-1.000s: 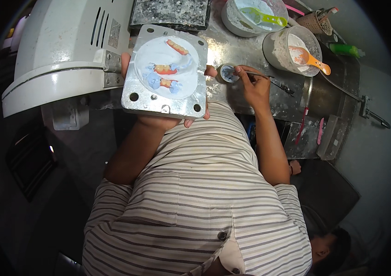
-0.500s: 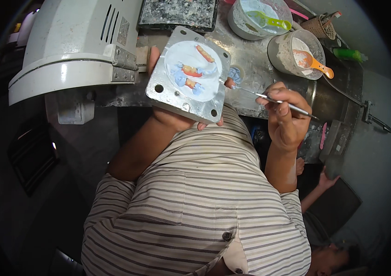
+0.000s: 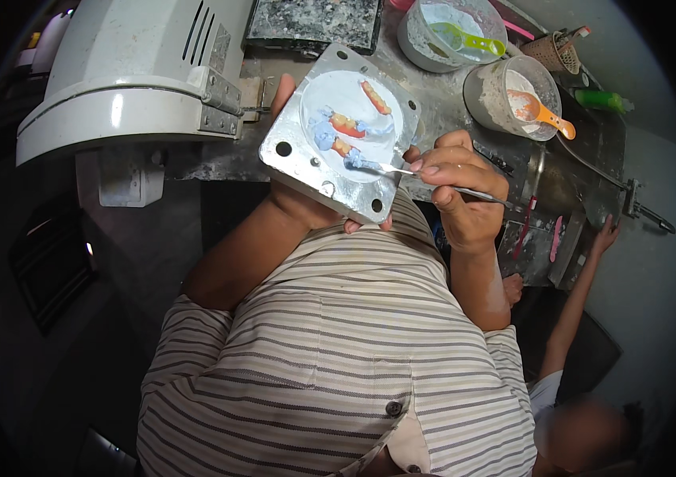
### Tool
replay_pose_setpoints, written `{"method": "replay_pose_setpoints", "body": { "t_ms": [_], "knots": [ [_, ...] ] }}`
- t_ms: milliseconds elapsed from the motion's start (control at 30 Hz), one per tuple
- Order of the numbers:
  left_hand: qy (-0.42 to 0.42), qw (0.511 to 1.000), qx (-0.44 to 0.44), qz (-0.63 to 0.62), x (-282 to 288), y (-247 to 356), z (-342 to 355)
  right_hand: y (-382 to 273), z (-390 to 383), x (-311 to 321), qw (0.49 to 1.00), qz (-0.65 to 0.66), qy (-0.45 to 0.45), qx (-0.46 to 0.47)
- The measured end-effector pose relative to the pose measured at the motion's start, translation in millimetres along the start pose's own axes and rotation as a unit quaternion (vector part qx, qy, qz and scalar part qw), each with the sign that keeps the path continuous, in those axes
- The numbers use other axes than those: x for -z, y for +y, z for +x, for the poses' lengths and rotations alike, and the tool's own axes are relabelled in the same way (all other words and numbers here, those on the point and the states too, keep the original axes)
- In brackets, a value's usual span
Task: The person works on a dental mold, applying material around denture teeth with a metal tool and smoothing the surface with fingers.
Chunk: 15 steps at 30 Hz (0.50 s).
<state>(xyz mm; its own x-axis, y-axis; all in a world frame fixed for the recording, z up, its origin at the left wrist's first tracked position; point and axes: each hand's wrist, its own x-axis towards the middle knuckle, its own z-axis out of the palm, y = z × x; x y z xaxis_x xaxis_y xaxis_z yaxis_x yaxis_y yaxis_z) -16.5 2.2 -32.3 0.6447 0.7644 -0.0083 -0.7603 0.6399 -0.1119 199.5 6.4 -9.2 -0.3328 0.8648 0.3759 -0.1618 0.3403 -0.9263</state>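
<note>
My left hand (image 3: 302, 208) holds a square metal denture flask (image 3: 350, 195) from below and along its left side, fingertips showing under the near edge. White plaster (image 3: 323, 89) fills its round middle. Set in the plaster are small pink-and-cream denture pieces with teeth (image 3: 375, 97), two with pale blue paste (image 3: 324, 133) around them. My right hand (image 3: 469, 187) pinches a thin metal spatula (image 3: 482, 195) like a pen. Its tip touches the blue paste by the nearest denture piece.
A whitish machine with a hinged cover (image 3: 131, 71) stands at left. Behind the flask is a speckled plate (image 3: 314, 24). Farther right are a bowl with a green scoop (image 3: 477, 44) and a tub with an orange scoop (image 3: 544, 115). Another person's arm (image 3: 572, 318) reaches in at right.
The spatula's tip has moved left from beside the flask onto the blue paste. The flask has shifted slightly right. The other person's arm has reached farther up.
</note>
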Motion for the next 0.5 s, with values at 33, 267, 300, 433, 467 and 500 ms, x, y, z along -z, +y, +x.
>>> {"method": "replay_pose_setpoints", "body": {
  "t_ms": [33,267,300,433,467,500],
  "knots": [
    [0.000,1.000,0.000,0.000,1.1,0.3,-0.2,0.3,0.5,-0.3,1.000,0.000,0.000,0.000],
    [-0.028,0.999,0.004,-0.044,2.5,0.6,-0.4,5.6,-1.3,-1.7,1.000,-0.001,-0.005,-0.008],
    [-0.037,0.999,0.008,-0.035,2.7,0.7,-0.5,5.7,-1.4,-1.6,1.000,-0.006,-0.007,-0.006],
    [-0.033,0.999,0.017,-0.022,1.7,1.0,-1.0,7.1,-3.3,-2.0,1.000,-0.001,-0.001,-0.013],
    [-0.027,0.999,0.015,-0.024,1.6,1.3,-1.2,8.1,-3.8,-1.9,1.000,0.002,0.002,-0.011],
    [-0.022,0.999,0.014,-0.026,1.7,1.6,-1.3,8.6,-4.1,-1.7,1.000,0.005,0.006,-0.009]
  ]
}}
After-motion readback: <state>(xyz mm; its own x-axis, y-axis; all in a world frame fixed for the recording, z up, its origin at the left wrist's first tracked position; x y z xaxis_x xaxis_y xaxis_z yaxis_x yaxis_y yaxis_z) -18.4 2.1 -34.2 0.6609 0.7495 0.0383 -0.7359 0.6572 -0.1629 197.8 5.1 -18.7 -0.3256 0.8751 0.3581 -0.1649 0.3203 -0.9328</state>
